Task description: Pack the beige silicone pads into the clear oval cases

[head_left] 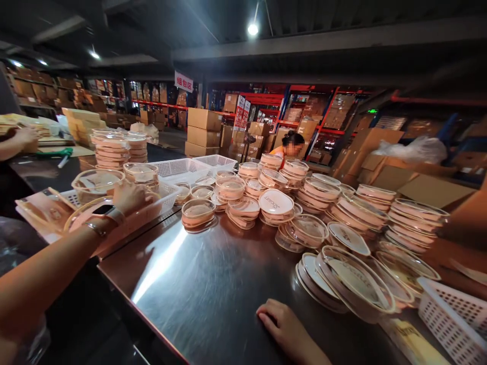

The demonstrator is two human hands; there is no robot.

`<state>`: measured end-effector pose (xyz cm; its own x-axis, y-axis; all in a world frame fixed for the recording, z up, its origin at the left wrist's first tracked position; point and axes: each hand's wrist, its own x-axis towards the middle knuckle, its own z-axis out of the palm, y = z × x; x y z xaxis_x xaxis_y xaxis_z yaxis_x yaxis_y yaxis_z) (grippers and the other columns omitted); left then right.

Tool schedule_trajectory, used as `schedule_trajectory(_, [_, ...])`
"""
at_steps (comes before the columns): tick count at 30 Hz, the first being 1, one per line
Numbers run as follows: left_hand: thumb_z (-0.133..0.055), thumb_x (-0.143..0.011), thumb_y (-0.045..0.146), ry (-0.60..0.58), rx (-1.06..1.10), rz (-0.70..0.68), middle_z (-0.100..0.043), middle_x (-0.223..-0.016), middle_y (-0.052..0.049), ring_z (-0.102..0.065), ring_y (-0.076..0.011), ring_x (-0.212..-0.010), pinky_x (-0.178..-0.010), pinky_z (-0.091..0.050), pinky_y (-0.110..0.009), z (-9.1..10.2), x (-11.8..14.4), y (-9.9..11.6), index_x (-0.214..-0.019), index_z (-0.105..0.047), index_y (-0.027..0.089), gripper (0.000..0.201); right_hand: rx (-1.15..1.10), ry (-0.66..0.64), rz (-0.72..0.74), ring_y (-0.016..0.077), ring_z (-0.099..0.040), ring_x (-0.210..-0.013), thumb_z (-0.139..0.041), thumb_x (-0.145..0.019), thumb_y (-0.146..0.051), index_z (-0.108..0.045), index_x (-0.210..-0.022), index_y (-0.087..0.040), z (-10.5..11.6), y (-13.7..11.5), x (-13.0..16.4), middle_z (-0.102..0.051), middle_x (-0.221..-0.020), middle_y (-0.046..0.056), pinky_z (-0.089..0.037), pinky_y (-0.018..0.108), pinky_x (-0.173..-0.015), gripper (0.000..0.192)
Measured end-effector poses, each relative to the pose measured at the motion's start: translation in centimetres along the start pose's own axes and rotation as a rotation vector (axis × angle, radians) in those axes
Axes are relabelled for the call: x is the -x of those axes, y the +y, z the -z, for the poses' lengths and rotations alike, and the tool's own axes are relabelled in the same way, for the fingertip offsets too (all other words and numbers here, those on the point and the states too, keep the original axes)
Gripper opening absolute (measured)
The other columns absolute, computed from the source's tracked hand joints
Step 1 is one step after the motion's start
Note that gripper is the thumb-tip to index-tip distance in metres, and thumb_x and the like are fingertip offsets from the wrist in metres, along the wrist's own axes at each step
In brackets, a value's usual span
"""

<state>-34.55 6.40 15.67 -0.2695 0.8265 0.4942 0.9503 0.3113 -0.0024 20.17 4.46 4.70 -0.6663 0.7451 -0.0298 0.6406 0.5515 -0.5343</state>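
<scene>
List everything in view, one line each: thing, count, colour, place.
Round tubs: dozens, clear with tan contents, piled across the table's middle and right.
Tub stacks: two, tan, far left of table.
Table: one, shiny steel, centre.
Baskets: several, white, mid-table; another at lower right.
Cartons: many, brown, on floor and racks behind.
Racks: red and blue, background.
Sign: one, white with red characters, hanging.
Co-worker: one, orange top, behind the tubs.
Other hand: one, far left.
Left hand: watch on wrist, on a lid by a basket.
Right hand: resting flat on table.
</scene>
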Motion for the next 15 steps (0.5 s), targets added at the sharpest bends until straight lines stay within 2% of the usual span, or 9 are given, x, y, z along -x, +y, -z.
schedule_trajectory(2, [-0.046,-0.086,0.031,0.024,-0.068,-0.064,-0.057,-0.131,-0.033,-0.049,-0.0477,-0.123,-0.098,-0.028,-0.071,-0.8,0.3,1.1,-0.123,-0.058,-0.001,0.051,0.002,-0.004,-0.004,0.0204,-0.066,-0.088,-0.043,-0.096,-0.032,-0.073,-0.092,-0.019,0.0,-0.1,0.0,-0.071,-0.092,0.007,-0.046,0.029,-0.08,0.032])
schedule_trajectory(4, [-0.044,-0.085,0.02,0.018,-0.104,-0.156,-0.052,-0.141,-0.028,-0.045,-0.0414,-0.132,-0.108,-0.024,-0.064,-2.1,0.7,2.2,-0.129,-0.056,0.004,0.049,0.006,-0.006,-0.009,0.0205,-0.066,-0.087,-0.043,-0.096,-0.032,-0.073,-0.092,-0.019,0.0,-0.2,0.0,-0.072,-0.092,0.007,-0.046,0.029,-0.079,0.033])
schedule_trajectory(7, [-0.041,-0.082,0.012,-0.011,-0.138,-0.223,-0.063,-0.13,-0.024,-0.048,-0.0376,-0.131,-0.112,-0.022,-0.06,-4.2,1.1,3.3,-0.116,-0.067,0.01,0.043,0.002,0.003,-0.016,0.0204,-0.066,-0.086,-0.043,-0.095,-0.032,-0.073,-0.092,-0.018,0.1,-0.2,0.0,-0.071,-0.092,0.008,-0.046,0.029,-0.078,0.033])
schedule_trajectory(10, [-0.041,-0.079,0.008,-0.013,-0.16,-0.248,-0.067,-0.12,-0.022,-0.047,-0.0373,-0.132,-0.116,-0.017,-0.059,-5.5,1.2,3.4,-0.107,-0.072,0.012,0.041,-0.007,0.004,-0.02,0.0203,-0.066,-0.087,-0.044,-0.095,-0.032,-0.073,-0.092,-0.018,0.0,0.0,-0.1,-0.071,-0.091,0.007,-0.046,0.029,-0.079,0.032])
schedule_trajectory(15, [-0.042,-0.078,0.007,0.0,-0.172,-0.278,-0.067,-0.118,-0.019,-0.047,-0.0374,-0.132,-0.12,-0.012,-0.058,-4.8,2.0,3.4,-0.095,-0.076,0.016,0.039,0.002,-0.003,-0.016,0.0208,-0.066,-0.087,-0.043,-0.095,-0.032,-0.073,-0.093,-0.019,-0.1,0.2,-0.1,-0.071,-0.091,0.007,-0.046,0.03,-0.079,0.033])
